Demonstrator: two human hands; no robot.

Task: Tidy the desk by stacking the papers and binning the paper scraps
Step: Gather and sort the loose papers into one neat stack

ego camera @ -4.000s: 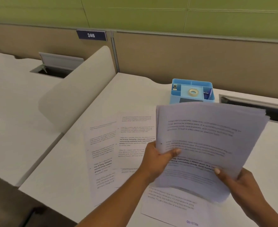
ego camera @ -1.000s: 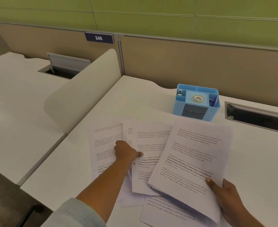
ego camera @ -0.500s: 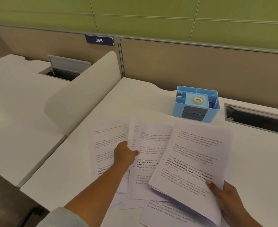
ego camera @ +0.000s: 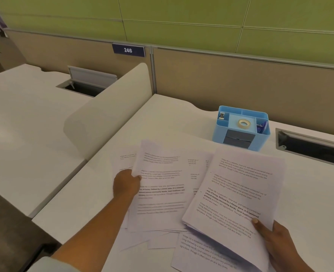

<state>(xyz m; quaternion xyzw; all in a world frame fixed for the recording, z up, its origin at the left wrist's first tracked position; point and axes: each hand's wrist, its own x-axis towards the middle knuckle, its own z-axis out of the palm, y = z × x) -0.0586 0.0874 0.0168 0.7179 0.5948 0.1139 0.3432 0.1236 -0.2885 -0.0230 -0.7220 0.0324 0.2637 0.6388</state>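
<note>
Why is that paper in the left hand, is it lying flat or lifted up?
Lifted up. The left hand pinches the sheet by its left edge, and its far end tilts above the other papers lying on the desk.

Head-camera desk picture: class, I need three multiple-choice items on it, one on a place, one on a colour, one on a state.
1. Where does the tape roll sit?
A. in the organiser's middle compartment
B. on the loose papers
C. in the desk slot

2. What colour is the organiser?
A. red
B. light blue
C. black

3. What is the left hand doing?
A. resting flat
B. pinching a sheet's left edge
C. holding tape

Answers:
1 A, the roll lies inside the box;
2 B, its walls are pale blue;
3 B, the thumb overlaps the raised sheet.
</note>
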